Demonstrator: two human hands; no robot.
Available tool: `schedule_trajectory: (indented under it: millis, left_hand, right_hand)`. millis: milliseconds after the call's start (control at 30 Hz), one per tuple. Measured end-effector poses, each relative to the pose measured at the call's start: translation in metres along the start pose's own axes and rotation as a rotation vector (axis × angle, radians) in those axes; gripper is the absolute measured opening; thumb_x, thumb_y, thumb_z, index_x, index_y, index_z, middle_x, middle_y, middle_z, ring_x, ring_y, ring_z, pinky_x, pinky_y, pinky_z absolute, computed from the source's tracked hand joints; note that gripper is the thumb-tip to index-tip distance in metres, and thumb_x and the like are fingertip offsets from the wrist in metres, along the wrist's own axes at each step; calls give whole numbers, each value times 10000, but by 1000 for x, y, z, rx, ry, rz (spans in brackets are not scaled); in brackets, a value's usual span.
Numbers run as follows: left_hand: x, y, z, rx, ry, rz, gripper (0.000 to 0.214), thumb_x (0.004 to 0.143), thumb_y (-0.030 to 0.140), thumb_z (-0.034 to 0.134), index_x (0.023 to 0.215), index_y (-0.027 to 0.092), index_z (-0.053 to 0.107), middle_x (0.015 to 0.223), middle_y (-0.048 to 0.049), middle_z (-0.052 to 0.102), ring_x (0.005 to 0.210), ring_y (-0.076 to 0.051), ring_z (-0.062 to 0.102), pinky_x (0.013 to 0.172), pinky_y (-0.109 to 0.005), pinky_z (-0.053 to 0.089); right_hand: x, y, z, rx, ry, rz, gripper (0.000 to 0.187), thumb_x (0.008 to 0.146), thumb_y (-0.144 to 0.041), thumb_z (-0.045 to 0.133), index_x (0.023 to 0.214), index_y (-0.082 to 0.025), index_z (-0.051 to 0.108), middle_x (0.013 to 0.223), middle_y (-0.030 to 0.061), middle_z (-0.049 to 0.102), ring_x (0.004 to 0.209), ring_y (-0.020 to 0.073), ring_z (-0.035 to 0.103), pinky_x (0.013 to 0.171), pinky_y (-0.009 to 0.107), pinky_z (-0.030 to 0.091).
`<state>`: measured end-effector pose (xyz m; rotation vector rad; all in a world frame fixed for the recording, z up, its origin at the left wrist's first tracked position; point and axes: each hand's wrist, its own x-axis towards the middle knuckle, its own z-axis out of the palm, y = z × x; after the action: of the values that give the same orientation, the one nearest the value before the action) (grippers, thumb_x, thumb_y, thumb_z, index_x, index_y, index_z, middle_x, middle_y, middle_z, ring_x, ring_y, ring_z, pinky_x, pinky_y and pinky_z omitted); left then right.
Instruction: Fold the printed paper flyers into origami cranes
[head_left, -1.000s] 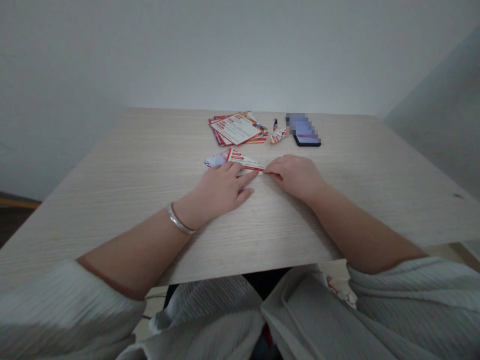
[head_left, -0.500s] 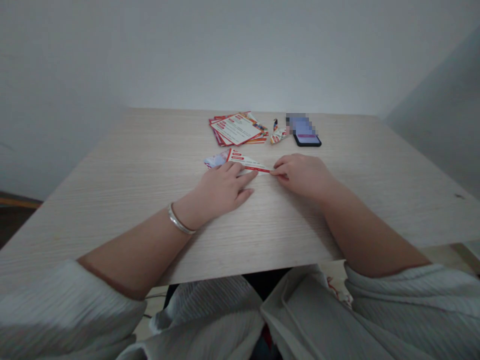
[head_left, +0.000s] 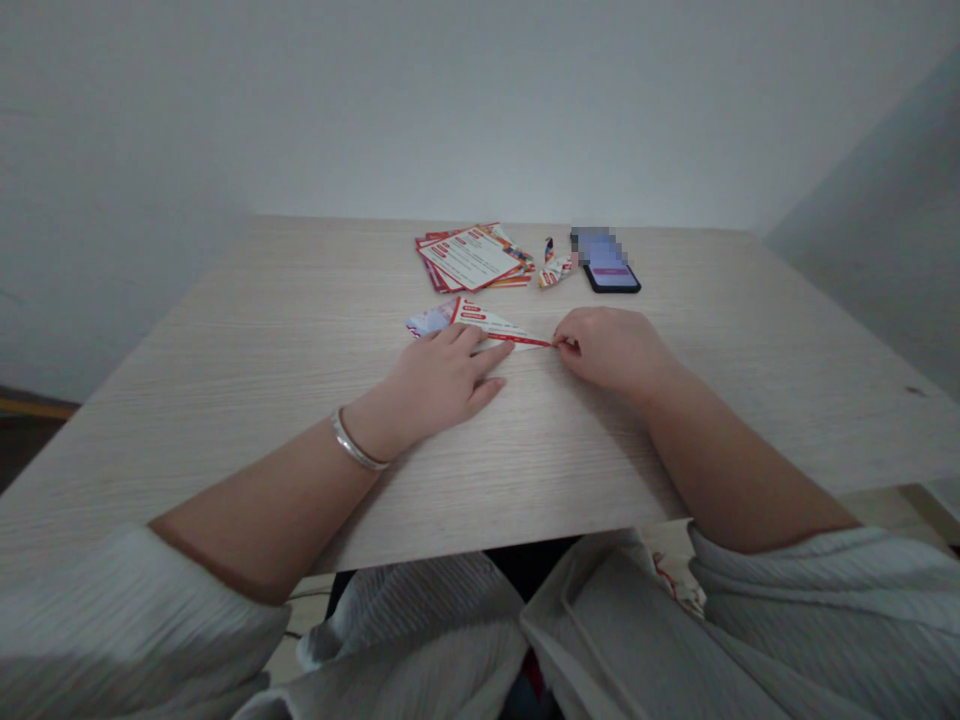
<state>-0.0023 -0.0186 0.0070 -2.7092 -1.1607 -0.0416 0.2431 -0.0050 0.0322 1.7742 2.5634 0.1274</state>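
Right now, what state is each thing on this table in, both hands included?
folded leaflet: flat on the table, creased to a long point toward the right.
left hand: open, palm down, fingers pressing the folded leaflet.
right hand: curled, fingertips pinching the leaflet's pointed tip.
leaflet stack: loose and fanned, unfolded.
small folded paper: already folded, lying apart beside the stack.
phone: flat, screen up and lit.

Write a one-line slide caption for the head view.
Left hand presses a folded leaflet flat on the table while the right hand pinches its pointed tip; leaflet stack and phone beyond.
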Motion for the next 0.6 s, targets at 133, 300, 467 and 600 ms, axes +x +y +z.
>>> schedule_trajectory:
  millis: [133, 300, 467, 600]
  left_hand:
    - [-1, 0, 3, 0, 17, 6, 544, 1104, 460, 369, 1558, 211, 536, 1332, -176, 651, 1205, -351, 636, 987, -484, 550]
    - [-3, -6, 13, 0, 104, 40, 602, 1094, 531, 359, 1550, 184, 542, 1404, -192, 632, 1383, -409, 541, 1185, -625, 389]
    - [-4, -12, 22, -32, 154, 58, 530, 1092, 491, 396, 1553, 270, 532, 1566, -138, 556, 1573, -402, 344, 1269, -684, 216]
    - [-2, -12, 22, -52, 97, 54, 533, 1106, 473, 362, 1575, 272, 513, 1628, -141, 501, 1605, -407, 285, 1262, -691, 223]
  right_hand:
    - [1, -2, 5, 85, 112, -101, 321, 1001, -209, 504, 1114, -172, 803, 1173, 111, 799, 1068, 277, 717, 869, 375, 516]
    - [3, -6, 16, 138, 111, -350, 306, 995, -168, 536, 1129, -148, 811, 1208, 131, 786, 1139, 264, 669, 1056, 398, 475]
    - [4, -9, 22, 166, 111, -354, 309, 992, -161, 544, 1154, -145, 807, 1164, 145, 768, 1094, 255, 655, 1020, 385, 478]
    - [3, -11, 20, 168, 81, -329, 326, 995, -163, 536, 1186, -160, 801, 1150, 139, 752, 1088, 258, 646, 993, 382, 474]
